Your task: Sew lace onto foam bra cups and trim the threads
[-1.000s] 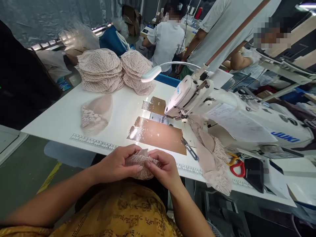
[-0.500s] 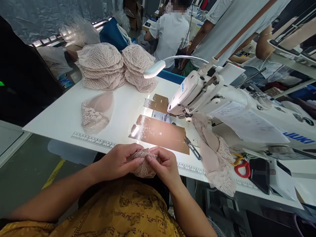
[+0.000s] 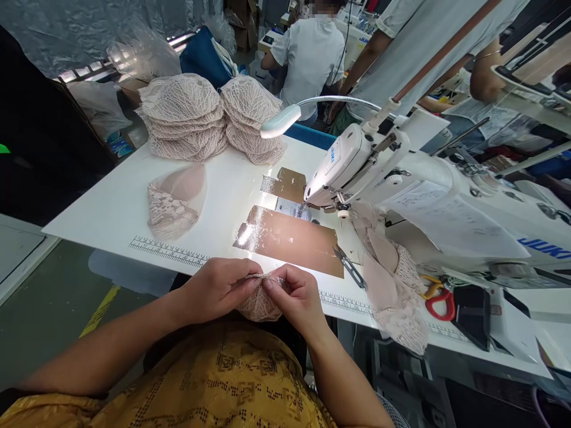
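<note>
Small beige lace piece — crumpled, bunched, just before the table's near edge.

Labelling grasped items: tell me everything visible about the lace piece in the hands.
The lace piece is a small, pale pink-beige bit of openwork fabric, soft and crumpled into a rounded bundle. Its upper edge is pinched between the fingertips of the left hand and right hand, which meet at its middle; the lower part hangs below them. It is held just off the near edge of the table, not resting on it. The hands hide much of it.
</note>
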The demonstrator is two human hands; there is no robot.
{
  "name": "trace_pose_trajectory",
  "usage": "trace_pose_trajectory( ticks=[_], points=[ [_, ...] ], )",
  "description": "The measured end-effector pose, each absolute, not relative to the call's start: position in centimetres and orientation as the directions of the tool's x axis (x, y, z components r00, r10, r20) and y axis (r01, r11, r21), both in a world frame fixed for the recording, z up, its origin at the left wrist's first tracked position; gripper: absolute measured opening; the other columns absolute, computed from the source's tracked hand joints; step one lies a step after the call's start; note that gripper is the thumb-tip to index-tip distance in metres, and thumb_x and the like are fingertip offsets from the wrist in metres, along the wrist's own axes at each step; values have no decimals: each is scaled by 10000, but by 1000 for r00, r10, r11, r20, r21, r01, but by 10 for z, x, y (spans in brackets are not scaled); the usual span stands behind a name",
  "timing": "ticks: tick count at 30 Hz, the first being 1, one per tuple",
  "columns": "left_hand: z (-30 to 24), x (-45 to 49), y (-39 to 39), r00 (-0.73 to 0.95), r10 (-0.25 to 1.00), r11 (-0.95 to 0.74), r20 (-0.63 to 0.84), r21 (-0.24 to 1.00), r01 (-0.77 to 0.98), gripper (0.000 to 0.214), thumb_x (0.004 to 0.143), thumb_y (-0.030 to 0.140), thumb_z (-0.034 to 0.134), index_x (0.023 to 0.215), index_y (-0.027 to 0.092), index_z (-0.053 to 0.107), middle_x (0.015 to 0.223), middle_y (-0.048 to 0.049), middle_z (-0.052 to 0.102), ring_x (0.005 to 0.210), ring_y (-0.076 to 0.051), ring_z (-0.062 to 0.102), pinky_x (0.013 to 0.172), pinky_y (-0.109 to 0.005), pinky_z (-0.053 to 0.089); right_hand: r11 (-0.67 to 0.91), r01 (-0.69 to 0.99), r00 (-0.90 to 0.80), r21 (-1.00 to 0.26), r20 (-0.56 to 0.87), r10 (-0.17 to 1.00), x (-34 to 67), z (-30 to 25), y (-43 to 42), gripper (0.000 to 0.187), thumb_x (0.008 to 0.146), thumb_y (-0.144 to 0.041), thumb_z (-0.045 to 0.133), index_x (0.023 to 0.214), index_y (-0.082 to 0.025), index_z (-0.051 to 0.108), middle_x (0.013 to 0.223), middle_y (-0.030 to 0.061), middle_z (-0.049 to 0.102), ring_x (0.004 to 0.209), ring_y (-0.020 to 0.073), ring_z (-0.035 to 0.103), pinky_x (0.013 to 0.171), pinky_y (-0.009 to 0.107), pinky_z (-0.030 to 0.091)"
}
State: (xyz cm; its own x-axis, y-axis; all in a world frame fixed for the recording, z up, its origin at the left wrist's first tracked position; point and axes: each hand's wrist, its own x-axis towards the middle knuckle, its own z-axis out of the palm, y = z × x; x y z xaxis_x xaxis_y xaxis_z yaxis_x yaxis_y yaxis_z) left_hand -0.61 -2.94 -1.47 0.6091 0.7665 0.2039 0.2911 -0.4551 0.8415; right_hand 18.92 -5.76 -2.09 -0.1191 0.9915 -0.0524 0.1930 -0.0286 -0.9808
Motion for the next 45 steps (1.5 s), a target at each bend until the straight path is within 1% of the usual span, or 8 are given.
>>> trace_pose_trajectory(
  ticks=[7, 13, 21, 27, 31, 34, 40, 45],
  points=[
    [-18, -1, -25, 582, 813, -124, 20, 982, 140, 271, 943, 343, 491, 921, 144, 673, 791, -25, 621, 732, -153, 544, 673, -238, 425, -28, 162, -136, -986, -50, 989, 201, -28, -53, 163, 796, -354, 704, 815, -197, 665, 734, 0, 644, 613, 122, 517, 576, 239, 409],
    [-16, 2, -22, 559, 828, -142, 52, 983, 119, 218, 923, 304, 519, 822, 149, 633, 765, -12, 558, 721, -142, 506, 674, -238, 394, 7, 69, -195, -998, -6, 981, 215, -20, -46, 237, 820, -353, 700, 1019, -228, 663, 1035, 46, 663, 893, 178, 611, 814, 306, 486],
    [-12, 9, -20, 625, 778, -180, 66, 976, 120, 223, 919, 276, 497, 747, 152, 567, 730, 6, 511, 688, -126, 467, 643, -242, 368, 28, 252, -344, -967, -63, 937, 207, -5, -40, 214, 857, -368, 640, 770, -172, 634, 706, -7, 595, 642, 115, 506, 590, 230, 394],
    [-5, 6, -5, 748, 662, 137, -47, 989, -60, 282, 807, 332, 647, 746, 174, 421, 823, 5, 515, 704, -114, 459, 630, -233, 390, -230, -12, -362, -973, -211, 908, 213, -1, -38, 298, 770, -444, 704, 731, -175, 581, 598, -41, 479, 527, 85, 384, 504, 215, 300],
    [7, 9, 6, 786, 616, 20, -53, 998, 51, 321, 739, 325, 733, 952, 160, 558, 834, 18, 524, 738, -118, 476, 653, -220, 398, -283, -72, -324, -956, -246, 914, 217, 1, -37, 294, 729, -436, 736, 734, -174, 601, 617, -35, 496, 540, 84, 385, 519, 216, 289],
    [10, 16, 11, 784, 621, -22, -20, 999, 43, 211, 795, 307, 680, 892, 132, 613, 782, 12, 536, 717, -115, 478, 645, -221, 393, -268, -78, -297, -960, -234, 926, 218, 3, -36, 297, 714, -430, 747, 709, -174, 596, 590, -44, 479, 528, 80, 370, 514, 214, 281],
    [3, 29, 14, 769, 635, 177, -75, 983, -51, 251, 844, 345, 649, 788, 102, 629, 670, 13, 510, 617, -95, 442, 574, -220, 356, -256, -119, -253, -959, -220, 942, 221, 4, -29, 283, 698, -404, 753, 686, -173, 591, 569, -42, 500, 515, 80, 386, 513, 218, 300],
    [-6, 41, 14, 706, 669, 497, -231, 846, -195, 294, 737, 355, 755, 725, 128, 569, 648, 12, 558, 567, -87, 492, 544, -199, 387, -275, -135, -280, -952, -229, 932, 222, -3, -17, 276, 698, -404, 738, 679, -172, 590, 576, -43, 503, 533, 85, 406, 531, 220, 317]
  ],
)
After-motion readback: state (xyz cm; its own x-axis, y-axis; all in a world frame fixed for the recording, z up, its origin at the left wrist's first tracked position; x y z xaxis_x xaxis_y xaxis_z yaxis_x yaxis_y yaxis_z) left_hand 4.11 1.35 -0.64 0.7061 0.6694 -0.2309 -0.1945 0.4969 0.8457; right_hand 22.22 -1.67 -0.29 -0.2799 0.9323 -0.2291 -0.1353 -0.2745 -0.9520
